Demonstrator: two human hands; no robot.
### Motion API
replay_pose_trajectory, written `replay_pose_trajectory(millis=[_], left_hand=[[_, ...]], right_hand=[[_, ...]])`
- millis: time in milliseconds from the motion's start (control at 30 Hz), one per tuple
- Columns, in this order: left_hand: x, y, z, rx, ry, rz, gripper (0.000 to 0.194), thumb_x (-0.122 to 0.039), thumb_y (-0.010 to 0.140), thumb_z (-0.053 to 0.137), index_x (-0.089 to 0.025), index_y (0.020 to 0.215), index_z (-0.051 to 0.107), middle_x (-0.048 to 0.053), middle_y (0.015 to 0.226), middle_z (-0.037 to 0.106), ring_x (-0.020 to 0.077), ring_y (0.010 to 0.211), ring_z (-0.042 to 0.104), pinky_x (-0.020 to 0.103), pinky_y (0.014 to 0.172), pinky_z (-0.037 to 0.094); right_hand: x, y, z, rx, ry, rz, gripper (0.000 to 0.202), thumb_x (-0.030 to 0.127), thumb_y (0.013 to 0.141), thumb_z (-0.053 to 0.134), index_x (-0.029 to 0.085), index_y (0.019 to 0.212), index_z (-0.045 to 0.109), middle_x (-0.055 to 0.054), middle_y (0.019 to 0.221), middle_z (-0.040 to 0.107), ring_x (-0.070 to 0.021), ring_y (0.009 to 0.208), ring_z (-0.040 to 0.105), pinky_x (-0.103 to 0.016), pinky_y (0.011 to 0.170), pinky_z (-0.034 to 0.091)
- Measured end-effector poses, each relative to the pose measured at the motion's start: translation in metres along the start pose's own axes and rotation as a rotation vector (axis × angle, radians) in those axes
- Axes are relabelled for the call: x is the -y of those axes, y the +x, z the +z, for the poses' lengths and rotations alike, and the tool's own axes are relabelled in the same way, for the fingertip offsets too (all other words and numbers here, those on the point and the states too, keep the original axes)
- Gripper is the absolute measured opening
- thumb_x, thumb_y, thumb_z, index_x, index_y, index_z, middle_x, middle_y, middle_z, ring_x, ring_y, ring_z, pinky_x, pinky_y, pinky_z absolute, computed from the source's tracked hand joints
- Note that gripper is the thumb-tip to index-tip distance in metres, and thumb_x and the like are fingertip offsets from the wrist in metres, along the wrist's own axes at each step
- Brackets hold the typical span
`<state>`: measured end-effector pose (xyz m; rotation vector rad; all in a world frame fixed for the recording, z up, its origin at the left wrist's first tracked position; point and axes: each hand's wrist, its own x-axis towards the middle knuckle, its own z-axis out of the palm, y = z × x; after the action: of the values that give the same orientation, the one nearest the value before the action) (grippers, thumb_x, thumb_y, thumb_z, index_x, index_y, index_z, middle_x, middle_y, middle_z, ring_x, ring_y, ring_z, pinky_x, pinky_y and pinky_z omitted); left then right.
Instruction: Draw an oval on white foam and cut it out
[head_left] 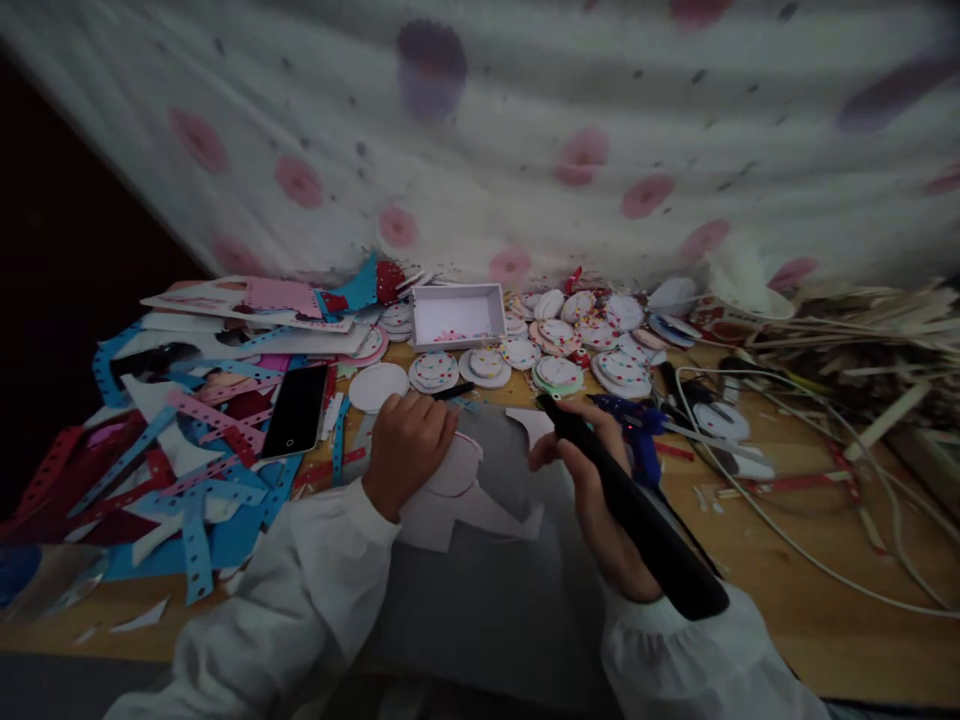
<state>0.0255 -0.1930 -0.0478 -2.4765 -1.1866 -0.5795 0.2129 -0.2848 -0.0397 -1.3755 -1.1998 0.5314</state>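
My left hand, fingers curled, presses on a white sheet of card with jagged edges. A round outline shows on the card beside the fingers. The card lies on a grey mat. To the right, my right hand is wrapped round a long black tool, raised above the mat and tilted; its working end is too dark to make out. A white offcut lies just left of the right hand's fingers. Behind that hand sits a blue glue gun.
Decorated paper discs are piled at the back around a white open box. Coloured paper scraps and a phone lie left. Right are a white cable and wooden sticks. A flowered curtain hangs behind.
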Motion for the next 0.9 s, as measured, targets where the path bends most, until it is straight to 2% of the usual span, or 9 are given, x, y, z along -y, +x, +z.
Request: replay_pose_trajectory(millis=[100,233,333,400,567,767,900], left_hand=[[-0.006,0.006,-0.002,-0.009,0.016,-0.022,0.044,-0.03,0.1,0.033,-0.017,0.067,0.059,0.007,0.065,0.061,0.0215,0.07,0.056,0.035,0.064,0.03],[-0.01,-0.001,0.02,0.227,-0.1,0.045,0.044,-0.03,0.098,0.035,-0.017,0.066,0.063,0.007,0.062,0.064,0.0197,0.065,0.059,0.034,0.064,0.034],[-0.011,-0.014,0.041,0.321,-0.142,-0.015,0.044,-0.028,0.098,0.036,-0.016,0.066,0.064,0.007,0.065,0.067,0.0195,0.063,0.062,0.033,0.063,0.037],[-0.011,-0.02,0.049,0.327,-0.132,-0.069,0.044,-0.026,0.098,0.036,-0.016,0.066,0.064,0.008,0.066,0.068,0.02,0.064,0.063,0.033,0.063,0.038],[-0.012,-0.021,0.048,0.347,-0.161,-0.075,0.043,-0.027,0.098,0.036,-0.016,0.067,0.064,0.008,0.068,0.069,0.0212,0.067,0.064,0.035,0.065,0.04],[-0.013,-0.023,0.051,0.353,-0.231,-0.093,0.044,-0.027,0.098,0.036,-0.015,0.065,0.064,0.007,0.065,0.068,0.0205,0.063,0.063,0.034,0.063,0.04],[-0.012,-0.024,0.052,0.344,-0.242,-0.091,0.044,-0.027,0.098,0.036,-0.016,0.065,0.064,0.008,0.065,0.068,0.0205,0.063,0.063,0.035,0.064,0.041]], right_hand=[[0.004,-0.006,0.01,0.082,0.06,0.018,0.024,0.032,0.09,0.046,0.023,0.111,0.053,-0.002,0.084,0.062,-0.017,0.074,0.059,-0.031,0.069,0.047],[-0.01,-0.009,0.021,0.126,0.025,0.065,0.014,0.028,0.086,0.052,0.022,0.098,0.056,-0.002,0.087,0.063,-0.0172,0.079,0.06,-0.029,0.068,0.048],[-0.027,-0.013,0.028,0.072,-0.036,0.091,0.009,0.028,0.084,0.053,0.021,0.089,0.057,-0.003,0.081,0.064,-0.0183,0.074,0.062,-0.03,0.065,0.049],[-0.038,-0.018,0.033,0.063,-0.091,0.105,0.008,0.027,0.085,0.052,0.021,0.087,0.057,-0.003,0.077,0.066,-0.0194,0.071,0.062,-0.031,0.062,0.05],[-0.055,-0.027,0.045,0.208,-0.139,0.008,0.011,0.027,0.087,0.051,0.024,0.095,0.058,-0.002,0.08,0.069,-0.0191,0.068,0.064,-0.03,0.06,0.051],[-0.056,-0.022,0.046,0.245,-0.154,0.057,0.008,0.027,0.087,0.051,0.024,0.089,0.059,-0.002,0.074,0.067,-0.0188,0.063,0.063,-0.03,0.055,0.05],[-0.055,-0.02,0.045,0.267,-0.174,0.088,0.012,0.031,0.088,0.051,0.023,0.09,0.06,-0.002,0.075,0.067,-0.0184,0.064,0.062,-0.03,0.058,0.05]])
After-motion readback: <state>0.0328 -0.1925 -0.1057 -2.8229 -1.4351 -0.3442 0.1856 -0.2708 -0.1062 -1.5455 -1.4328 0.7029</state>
